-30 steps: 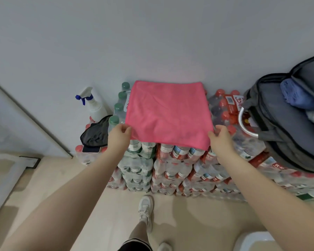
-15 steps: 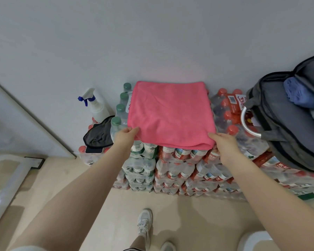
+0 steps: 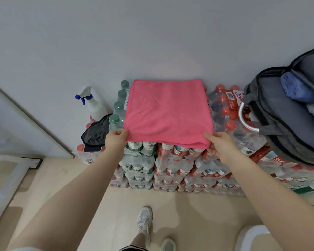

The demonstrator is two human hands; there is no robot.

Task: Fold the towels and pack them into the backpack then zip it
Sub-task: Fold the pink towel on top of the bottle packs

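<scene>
Stacked bottle packs [image 3: 172,160] against a wall: pink towel [image 3: 168,113] lies folded on top; left hand [image 3: 115,140] and right hand [image 3: 219,144] pinch its near corners. Uneven caps may skew the fold. Backpack [image 3: 286,127] gapes right.

A pink towel [image 3: 168,113], folded into a square, is laid flat on stacked packs of bottled water [image 3: 172,165] against a grey wall. Its near corners are pinched — the left one by the left hand [image 3: 115,140], the right one by the right hand [image 3: 218,144]. At the right, an open grey backpack [image 3: 286,127] is seen resting on the packs, with a blue towel [image 3: 295,87] inside. A spray bottle [image 3: 92,104] and a dark cloth [image 3: 96,131] are placed to the left.
</scene>
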